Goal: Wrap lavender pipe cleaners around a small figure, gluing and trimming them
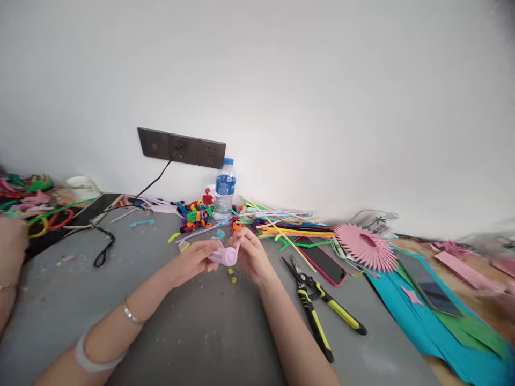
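A small light purple coiled piece, which looks like pipe cleaner, is held above the grey table between both hands. My left hand pinches its left side. My right hand has its fingers closed on a thin purple strand at the piece's upper right. Tiny yellow-green bits lie on the table just below. Behind my hands are a light blue curl and a heap of multicoloured pipe-cleaner figures.
Pliers with yellow-black handles lie right of my right arm. Beyond are a red-edged phone, loose pipe cleaners, a pink paper ring and blue paper. A bottle stands at the wall. Another person's arm is far left.
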{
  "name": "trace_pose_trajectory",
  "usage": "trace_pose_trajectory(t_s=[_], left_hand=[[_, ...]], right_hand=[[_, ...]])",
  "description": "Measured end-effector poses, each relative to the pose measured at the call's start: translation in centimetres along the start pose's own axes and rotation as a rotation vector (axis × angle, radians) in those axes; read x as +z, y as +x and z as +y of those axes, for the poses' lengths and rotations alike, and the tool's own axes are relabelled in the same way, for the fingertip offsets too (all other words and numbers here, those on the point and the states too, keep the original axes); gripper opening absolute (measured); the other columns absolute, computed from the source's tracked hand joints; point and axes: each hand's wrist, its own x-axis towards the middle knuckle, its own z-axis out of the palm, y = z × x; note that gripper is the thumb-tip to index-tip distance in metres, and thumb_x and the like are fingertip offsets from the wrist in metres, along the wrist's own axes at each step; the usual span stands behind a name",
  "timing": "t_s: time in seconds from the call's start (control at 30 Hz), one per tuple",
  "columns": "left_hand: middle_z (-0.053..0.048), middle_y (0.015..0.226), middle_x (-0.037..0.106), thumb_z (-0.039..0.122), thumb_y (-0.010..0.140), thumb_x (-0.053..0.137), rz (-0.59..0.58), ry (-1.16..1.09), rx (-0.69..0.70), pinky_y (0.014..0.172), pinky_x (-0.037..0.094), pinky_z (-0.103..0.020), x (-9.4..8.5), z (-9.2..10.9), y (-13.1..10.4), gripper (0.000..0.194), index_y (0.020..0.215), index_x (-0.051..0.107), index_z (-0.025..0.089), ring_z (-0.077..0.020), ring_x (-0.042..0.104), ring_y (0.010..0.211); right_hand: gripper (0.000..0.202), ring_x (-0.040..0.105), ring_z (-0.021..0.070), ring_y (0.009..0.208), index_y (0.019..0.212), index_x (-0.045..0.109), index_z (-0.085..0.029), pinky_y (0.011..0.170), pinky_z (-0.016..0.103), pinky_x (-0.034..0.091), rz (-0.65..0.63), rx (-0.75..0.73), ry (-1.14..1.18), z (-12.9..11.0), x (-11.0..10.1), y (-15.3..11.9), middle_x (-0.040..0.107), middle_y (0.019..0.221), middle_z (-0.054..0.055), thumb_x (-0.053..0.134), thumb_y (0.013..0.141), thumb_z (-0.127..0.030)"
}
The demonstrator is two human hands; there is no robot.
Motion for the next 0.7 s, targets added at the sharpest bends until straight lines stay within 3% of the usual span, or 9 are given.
trace_pose_trajectory(t_s=[0.23, 0.47, 0.7], left_hand=[[0.003, 0.065, 0.049, 0.054, 0.088, 0.061, -0.05, 0.257, 0.067, 0.054, 0.029, -0.024, -0.18, 0.46, 0.16, 0.042, 0.079, 0.063, 0.013, -0.0084, 0.04, 0.054], [0.005, 0.062, 0.048, 0.05, 0.087, 0.063, -0.004, 0.457, 0.123, 0.053, 0.031, -0.022, -0.49, 1.0, -0.06, 0.035, 0.076, 0.06, 0.016, -0.0089, 0.043, 0.054], [0.005, 0.068, 0.051, 0.049, 0.082, 0.069, 0.118, 0.531, 0.224, 0.054, 0.035, -0.021, -0.46, 0.49, 0.24, 0.033, 0.083, 0.06, 0.017, -0.0094, 0.044, 0.058]], right_hand=[[0.031, 0.048, 0.0129, 0.056, 0.075, 0.07, -0.022, 0.059, 0.026, 0.037, -0.025, 0.036, -0.105, 0.0, -0.15, -0.13, 0.057, 0.056, -0.004, 0.087, 0.066, -0.046], [0.028, 0.05, 0.0126, 0.058, 0.073, 0.07, -0.022, 0.061, 0.026, 0.039, -0.027, 0.063, -0.164, -0.32, -0.08, -0.31, 0.058, 0.059, -0.004, 0.087, 0.066, -0.044], [0.027, 0.052, 0.0138, 0.064, 0.078, 0.07, -0.023, 0.064, 0.027, 0.041, 0.145, -0.07, -0.2, -0.1, -0.57, 0.41, 0.059, 0.066, -0.003, 0.085, 0.068, -0.044]])
